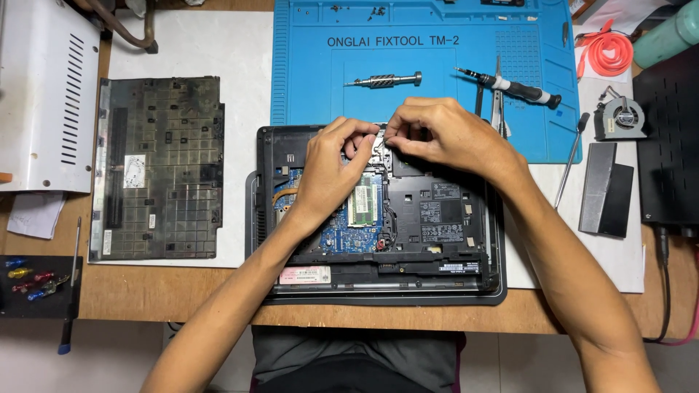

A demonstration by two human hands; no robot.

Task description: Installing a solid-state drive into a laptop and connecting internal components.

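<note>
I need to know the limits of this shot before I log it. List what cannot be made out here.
- Head view: what the left hand and right hand pinch inside the open laptop is hidden by the fingers.
- Head view: the white box is cut off by the left and top edges.
- Head view: the colourful bits at left are too small to identify.

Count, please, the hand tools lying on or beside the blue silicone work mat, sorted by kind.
Silver metal driver handle: 1
Black precision screwdriver with white band: 1
Metal tweezers: 1
Thin screwdriver with a black grip beside the blue silicone work mat: 1
Total: 4
Both hands are on the open black laptop.
</note>
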